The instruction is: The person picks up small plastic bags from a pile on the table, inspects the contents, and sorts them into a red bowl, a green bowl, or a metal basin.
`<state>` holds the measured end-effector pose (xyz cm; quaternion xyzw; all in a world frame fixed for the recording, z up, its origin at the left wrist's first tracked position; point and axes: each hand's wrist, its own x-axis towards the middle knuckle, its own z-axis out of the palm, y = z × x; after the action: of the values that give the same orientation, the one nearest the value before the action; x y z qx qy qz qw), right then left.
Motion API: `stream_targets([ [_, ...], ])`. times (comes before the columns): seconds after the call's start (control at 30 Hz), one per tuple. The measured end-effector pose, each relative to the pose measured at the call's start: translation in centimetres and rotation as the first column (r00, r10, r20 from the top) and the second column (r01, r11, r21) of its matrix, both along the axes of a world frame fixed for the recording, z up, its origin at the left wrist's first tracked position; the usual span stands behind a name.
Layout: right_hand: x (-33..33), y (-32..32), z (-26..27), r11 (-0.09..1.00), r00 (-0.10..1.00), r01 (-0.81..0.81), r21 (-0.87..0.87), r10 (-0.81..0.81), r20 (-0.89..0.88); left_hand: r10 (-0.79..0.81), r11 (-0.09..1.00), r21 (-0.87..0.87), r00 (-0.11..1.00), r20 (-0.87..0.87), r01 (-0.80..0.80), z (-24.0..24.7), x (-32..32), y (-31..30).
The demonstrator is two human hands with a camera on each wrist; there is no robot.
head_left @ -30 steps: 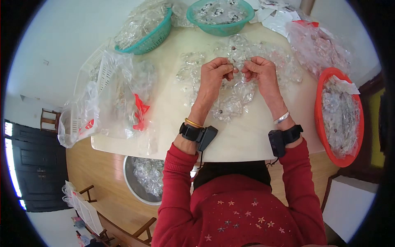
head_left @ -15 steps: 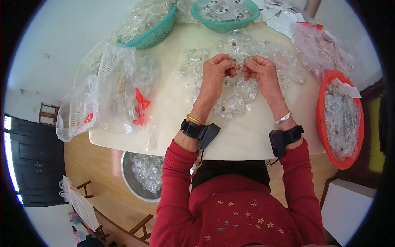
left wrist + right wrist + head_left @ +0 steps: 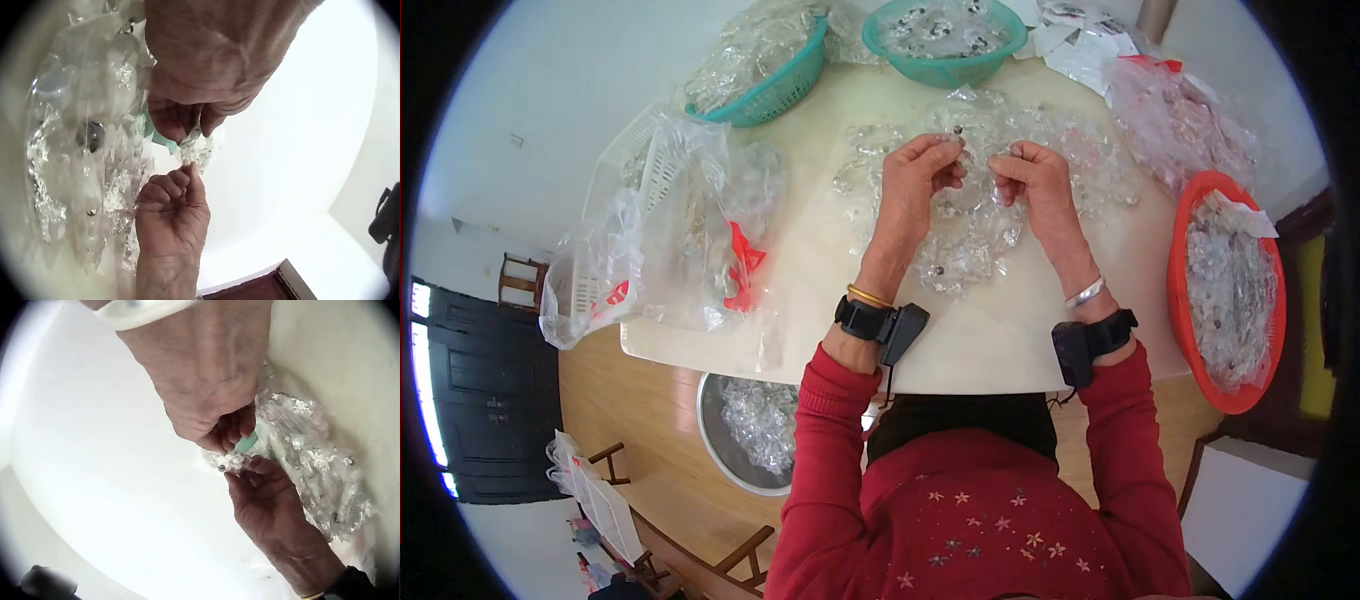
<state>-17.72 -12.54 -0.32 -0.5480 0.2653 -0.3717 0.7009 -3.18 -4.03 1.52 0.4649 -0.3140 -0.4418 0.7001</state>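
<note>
Above the table, my left hand and right hand face each other with a small gap. Between their fingertips is a small clear plastic packet with shiny bits in it; in the right wrist view the packet shows a small dark dot. Thumb and fingers of each hand pinch it from opposite sides. A dark round bead shows by the left fingertips. Beneath the hands lie many similar clear packets in a loose layer, some with dark round pieces.
Filled green baskets stand at the back. A red basket of packets is at the right edge, near a pinkish plastic bag. Clear bags with red handles lie left. A metal basin sits on the floor.
The two hands have drawn slightly apart, the left shifting a little left. A dark bead seen beyond the hands before now appears close to the left fingertips.
</note>
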Motion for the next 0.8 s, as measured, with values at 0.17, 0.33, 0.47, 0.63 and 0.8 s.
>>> stream_targets([
  [0.17, 0.4, 0.9, 0.7, 0.995, 0.991, 0.098, 0.028, -0.1, 0.086, 0.003, 1.0, -0.002, 0.999, -0.044, -0.003, 0.4, -0.2, 0.2],
  [0.33, 0.3, 0.6, 0.5, 0.995, 0.993, 0.096, 0.012, -0.096, 0.074, -0.005, 1.0, 0.011, 1.0, -0.021, 0.005, 0.6, 0.0, 0.3],
  [0.47, -0.1, 0.2, -0.3, 0.997, 0.997, 0.073, 0.0, -0.073, 0.037, -0.01, 0.997, 0.078, 0.998, 0.063, 0.005, 0.9, -0.1, 0.5],
  [0.63, 0.0, 0.5, 0.3, 0.997, 0.996, 0.08, 0.0, -0.08, 0.045, 0.041, 0.99, 0.123, 0.966, 0.256, -0.075, 0.8, 0.0, 0.5],
  [0.8, 0.6, 1.0, 0.9, 0.997, 0.992, 0.076, 0.029, -0.079, 0.1, 0.073, 0.995, 0.053, 0.976, 0.207, -0.085, 0.6, 0.2, 0.4],
])
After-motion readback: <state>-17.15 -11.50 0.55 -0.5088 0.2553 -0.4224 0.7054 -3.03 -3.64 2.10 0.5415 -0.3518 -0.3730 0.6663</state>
